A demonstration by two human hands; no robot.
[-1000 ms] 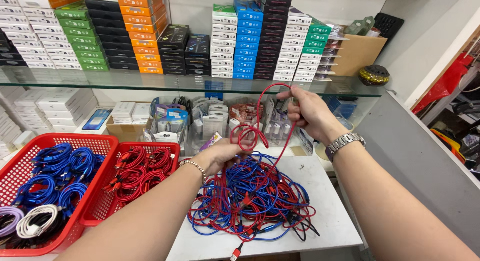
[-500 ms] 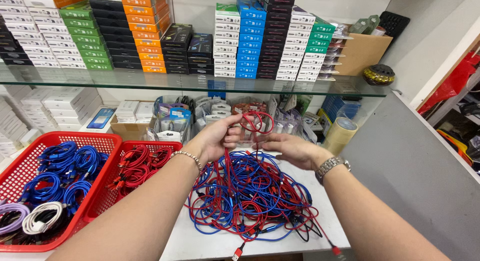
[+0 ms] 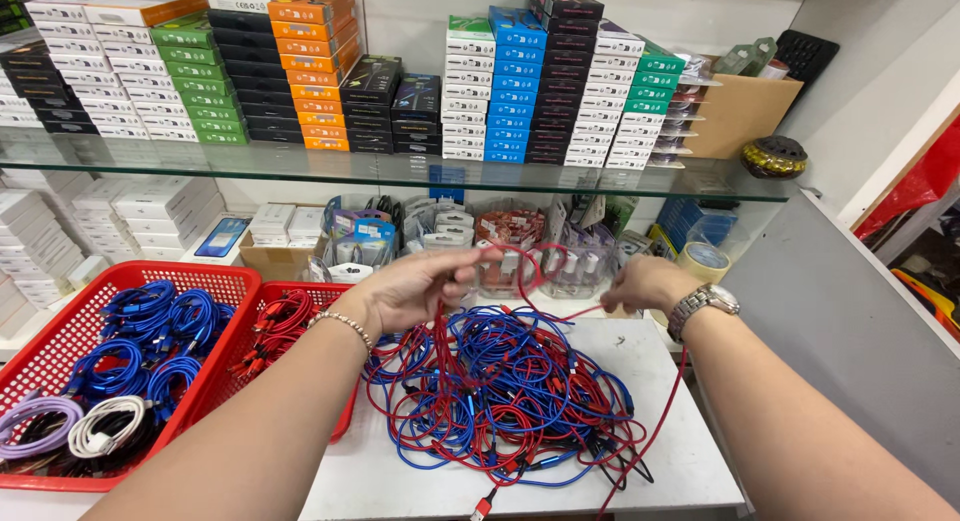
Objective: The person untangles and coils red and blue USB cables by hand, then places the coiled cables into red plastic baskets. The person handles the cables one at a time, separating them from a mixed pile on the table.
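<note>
Left hand (image 3: 420, 289) pinches a red cable (image 3: 530, 271) between thumb and fingertips, the loop standing up from the pinch so that the coil keeps its shape; right hand (image 3: 650, 283), wristwatch (image 3: 703, 301) on the wrist, is closed over the same cable's run, whose slack drops past the table's right edge, though whether the fingers press it tight cannot be told. Both hands hover above the tangled heap of red and blue cables (image 3: 500, 396) that lies at the middle of the white table (image 3: 680, 451); the loose cable is thus lifted clear of the heap, apart from its neighbours. At the table's left edge, a small red basket (image 3: 300, 296) holds coiled red cables; beside it, a larger red basket (image 3: 60, 331) holds blue, white and lilac coils, sorted by colour. Farther back, clear packets crowd below a glass shelf (image 3: 300, 166); stacked coloured boxes (image 3: 300, 66) stand on it.
</note>
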